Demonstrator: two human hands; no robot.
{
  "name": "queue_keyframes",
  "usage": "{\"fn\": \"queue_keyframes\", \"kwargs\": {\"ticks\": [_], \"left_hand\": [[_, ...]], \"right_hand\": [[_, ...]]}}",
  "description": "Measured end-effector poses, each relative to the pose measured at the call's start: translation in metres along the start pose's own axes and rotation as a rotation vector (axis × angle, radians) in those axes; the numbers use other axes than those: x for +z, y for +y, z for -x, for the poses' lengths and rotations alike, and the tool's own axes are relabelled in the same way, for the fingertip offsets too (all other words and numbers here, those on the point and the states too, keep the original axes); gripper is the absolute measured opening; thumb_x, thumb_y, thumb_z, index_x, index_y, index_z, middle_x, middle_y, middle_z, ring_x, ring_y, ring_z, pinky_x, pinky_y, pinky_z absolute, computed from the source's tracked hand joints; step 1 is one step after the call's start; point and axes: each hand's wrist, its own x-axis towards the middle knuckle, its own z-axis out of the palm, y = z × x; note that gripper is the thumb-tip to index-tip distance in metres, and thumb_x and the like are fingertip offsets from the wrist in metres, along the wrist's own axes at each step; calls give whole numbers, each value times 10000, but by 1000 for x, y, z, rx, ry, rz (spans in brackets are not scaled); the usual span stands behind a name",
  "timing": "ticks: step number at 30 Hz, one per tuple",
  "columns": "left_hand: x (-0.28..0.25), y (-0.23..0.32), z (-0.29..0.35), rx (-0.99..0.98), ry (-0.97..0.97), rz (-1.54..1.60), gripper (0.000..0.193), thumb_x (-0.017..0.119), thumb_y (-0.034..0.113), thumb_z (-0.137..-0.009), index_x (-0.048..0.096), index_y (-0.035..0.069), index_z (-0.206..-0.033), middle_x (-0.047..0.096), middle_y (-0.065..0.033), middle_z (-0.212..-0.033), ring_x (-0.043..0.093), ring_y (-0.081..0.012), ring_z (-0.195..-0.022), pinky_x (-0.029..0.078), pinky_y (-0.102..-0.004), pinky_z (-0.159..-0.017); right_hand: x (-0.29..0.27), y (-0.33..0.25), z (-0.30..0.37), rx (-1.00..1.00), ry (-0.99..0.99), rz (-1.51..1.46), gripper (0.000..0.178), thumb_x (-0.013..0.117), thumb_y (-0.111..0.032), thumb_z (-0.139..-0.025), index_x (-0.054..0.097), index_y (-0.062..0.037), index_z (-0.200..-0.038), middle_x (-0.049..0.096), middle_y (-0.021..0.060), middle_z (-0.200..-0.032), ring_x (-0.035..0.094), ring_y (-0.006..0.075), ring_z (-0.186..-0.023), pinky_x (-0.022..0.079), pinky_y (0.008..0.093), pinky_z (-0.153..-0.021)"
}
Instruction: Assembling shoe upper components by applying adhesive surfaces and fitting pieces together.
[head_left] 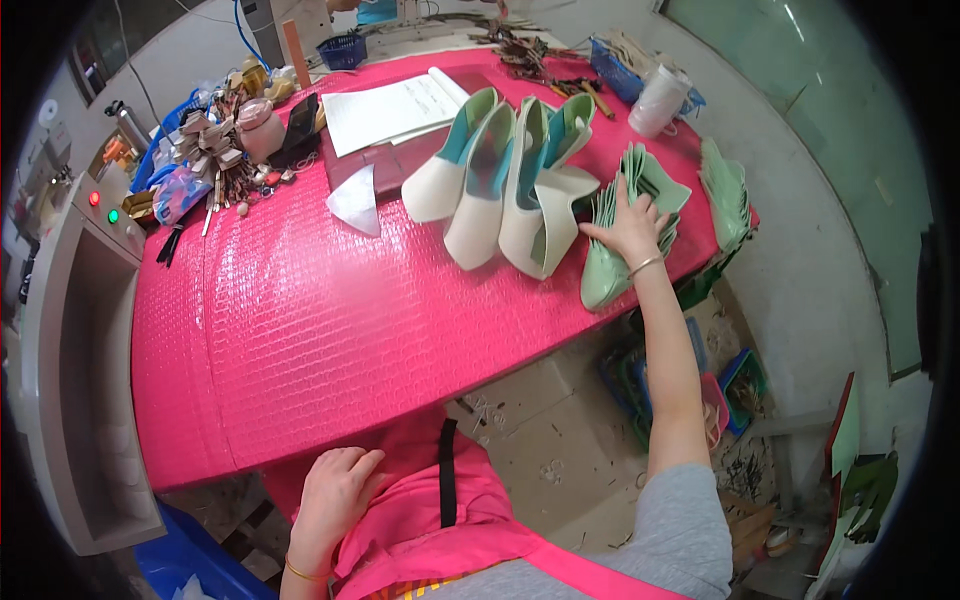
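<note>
The bench [290, 370] carries everything, its near part bare pink. At its far middle stand white uppers [474, 236], leaning side by side, toes toward the person; shaped, with blue and green linings showing inside, they seem the furthest along, though soles are not to be seen on them. Paper [385, 115] lies behind. The green stack [603, 284], at the right of the bench just beside the uppers, is many layers deep and looks unworked, as does the other green stack [728, 208] near the right edge. The right hand [636, 230] is on the nearer stack, fingers and thumb spread; how firmly it grips, I cannot tell. The left hand [337, 490] lies on the apron [400, 545], fingers bent, palm hidden. A small white piece [354, 204] sits loose left of the uppers, apparently unattached.
</note>
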Motion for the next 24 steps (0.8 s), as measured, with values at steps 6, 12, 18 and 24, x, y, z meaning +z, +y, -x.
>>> {"fn": "queue_keyframes", "kwargs": {"ticks": [6, 12, 18, 24], "left_hand": [[2, 3, 10, -64, -23, -5, 262, 631, 149, -715, 594, 46, -954, 585, -108, -864, 557, -269, -830, 446, -360, -745], [1, -2, 17, -32, 36, 10, 267, 633, 175, -729, 582, 51, -960, 575, -96, -840, 553, -262, -800, 441, -356, -727], [5, -13, 13, -112, -23, -20, 282, 632, 177, -730, 582, 51, -977, 579, -103, -862, 553, -268, -811, 444, -361, -729], [0, -17, 13, -63, 62, 100, 296, 633, 173, -734, 580, 50, -998, 576, -104, -860, 551, -263, -823, 438, -359, -755]], "right_hand": [[26, -20, -1, 0, 301, 129, 1062, 767, -404, -549, 136, -226, -1384, 416, 215, -1139, 413, 425, -1050, 186, 604, -960], [10, 12, -9, 42, -26, -5, 1017, 755, -423, -546, 180, -256, -1368, 370, 213, -1202, 386, 399, -1106, 275, 590, -903], [19, -27, 0, 115, 49, 119, 1015, 760, -393, -556, 159, -285, -1366, 308, 202, -1257, 333, 404, -1144, 281, 664, -864], [18, 2, -44, 90, -81, 41, 1006, 744, -329, -562, 143, -290, -1367, 452, 205, -1154, 446, 364, -1081, 380, 597, -809]]}}
